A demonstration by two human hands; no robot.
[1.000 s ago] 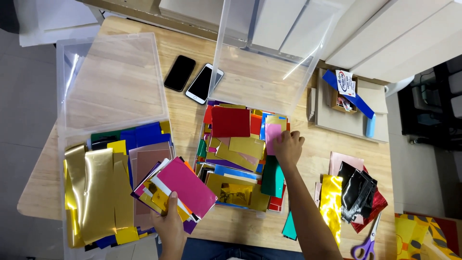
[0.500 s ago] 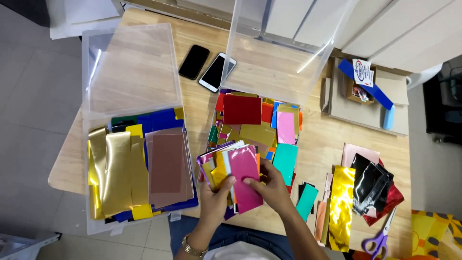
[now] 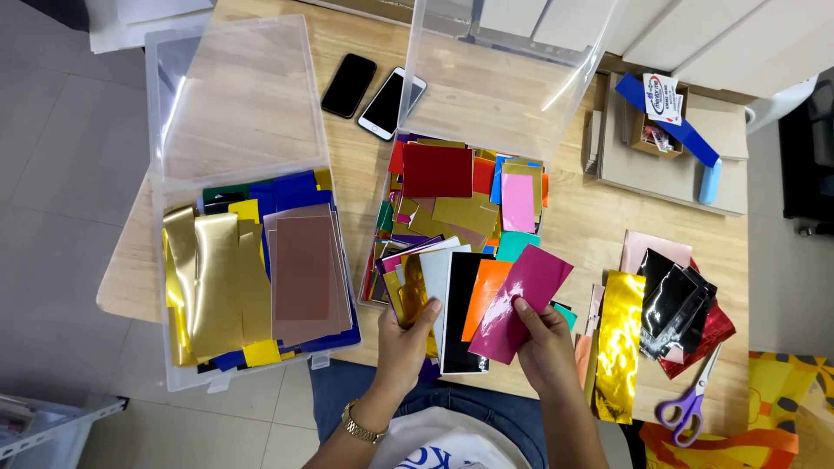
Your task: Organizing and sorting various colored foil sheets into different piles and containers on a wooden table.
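A magenta foil sheet (image 3: 519, 301) is being pinched at its lower edge by the right hand (image 3: 540, 340), thumb on top and fingers closed beneath, and is being held fanned off to the right – seemingly so its colour can be read apart from the rest. A fanned stack of glossy sheets (image 3: 439, 304) – orange, black, white, gold – is being gripped by the left hand (image 3: 405, 343), fingers curled shut around its lower left corner, over the near table edge.

Just behind, an open clear bin of mixed coloured sheets (image 3: 452, 204) is being kept within reach, its lid standing up at the back. To the left, a second clear bin (image 3: 243, 260) is being used for flat gold, brown and blue sheets, overhanging the wooden table (image 3: 599, 226). Loose gold, black and red foil pieces (image 3: 665, 304) and purple scissors (image 3: 691, 401) are lying close on the right, so room there is tight. Two phones (image 3: 373, 91) are lying well behind.
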